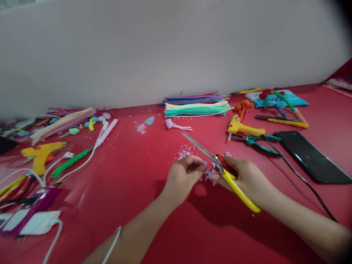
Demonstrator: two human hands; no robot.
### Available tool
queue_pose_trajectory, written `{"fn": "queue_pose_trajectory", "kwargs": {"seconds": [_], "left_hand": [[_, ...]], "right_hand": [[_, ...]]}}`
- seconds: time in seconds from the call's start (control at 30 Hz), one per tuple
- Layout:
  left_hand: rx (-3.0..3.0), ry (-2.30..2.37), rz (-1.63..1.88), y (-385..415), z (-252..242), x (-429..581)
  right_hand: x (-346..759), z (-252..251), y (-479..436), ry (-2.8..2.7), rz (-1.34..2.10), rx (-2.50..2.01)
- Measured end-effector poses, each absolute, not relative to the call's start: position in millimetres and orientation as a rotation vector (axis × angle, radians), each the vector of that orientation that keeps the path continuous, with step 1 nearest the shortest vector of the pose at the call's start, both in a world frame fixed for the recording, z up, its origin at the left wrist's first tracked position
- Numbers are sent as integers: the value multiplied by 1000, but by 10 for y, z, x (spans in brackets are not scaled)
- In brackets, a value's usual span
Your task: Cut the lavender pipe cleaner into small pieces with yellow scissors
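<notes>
My right hand point(249, 179) is closed around a pair of scissors point(240, 192) with yellow and red on the handle side. The long blades point up and left, and lie nearly together. Lilac fuzzy pieces point(210, 176) show by the right fingertips and beneath the scissors; whether the hand grips them is unclear. To the left, my left hand point(183, 179) has thumb and fingers pinched together, with a small lilac bit at the tips. Short lilac clippings point(183, 152) are scattered just beyond that hand. Farther back lies a lilac flower-like piece with stems point(176, 125).
Bundled pipe cleaners point(196, 109) lie against the white wall. At right are a yellow glue gun point(243, 128), teal-handled pliers point(257, 141), a black phone point(313, 156) and a cable. Another yellow glue gun point(41, 154), a pink tool point(106, 132) and white cords crowd the left.
</notes>
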State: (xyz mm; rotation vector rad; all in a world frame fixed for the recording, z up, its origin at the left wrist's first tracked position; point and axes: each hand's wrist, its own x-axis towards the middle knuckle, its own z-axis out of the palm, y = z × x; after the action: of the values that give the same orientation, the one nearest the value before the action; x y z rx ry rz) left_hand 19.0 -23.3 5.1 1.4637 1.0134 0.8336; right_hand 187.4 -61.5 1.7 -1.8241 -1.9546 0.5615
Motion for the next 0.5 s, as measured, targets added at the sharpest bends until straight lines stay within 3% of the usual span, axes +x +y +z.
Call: {"fn": "queue_pose_trajectory", "kwargs": {"seconds": [0.17,0.5], "left_hand": [[1065,903,1090,-128,70,125],[921,827,1208,-109,68,106]], "right_hand": [[1922,27,-584,-2083,247,-1932],[1878,-44,-591,-2186,248,-1951]]}}
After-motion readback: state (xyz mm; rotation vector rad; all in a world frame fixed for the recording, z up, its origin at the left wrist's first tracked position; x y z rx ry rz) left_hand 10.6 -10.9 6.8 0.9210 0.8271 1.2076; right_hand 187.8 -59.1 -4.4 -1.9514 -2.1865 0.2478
